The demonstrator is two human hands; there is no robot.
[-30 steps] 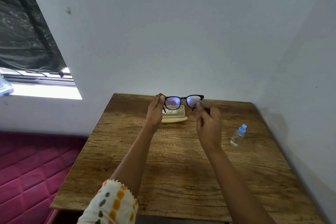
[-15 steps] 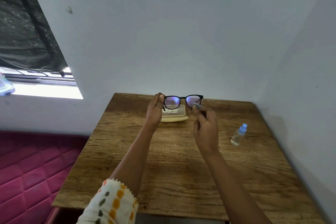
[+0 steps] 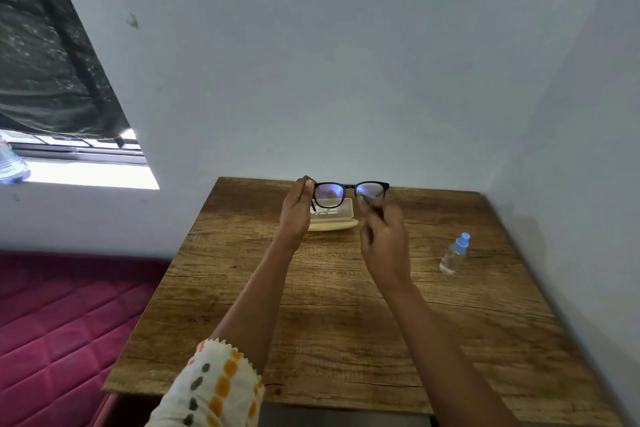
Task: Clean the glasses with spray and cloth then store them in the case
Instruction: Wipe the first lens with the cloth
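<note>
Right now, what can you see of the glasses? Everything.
The glasses have a black, plastic-looking frame and two squarish lenses with purplish glare. They are held up level, lenses facing the camera, above the yellow case at the far side of the table. The left hand pinches the frame's left end; the right hand holds a small grey cloth against the right lens. The side arms are mostly hidden.

Wooden table, grey walls, window.

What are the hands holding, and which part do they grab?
The left hand grips the black glasses by the left end of the frame. The right hand pinches a small grey cloth at the right lens.
</note>
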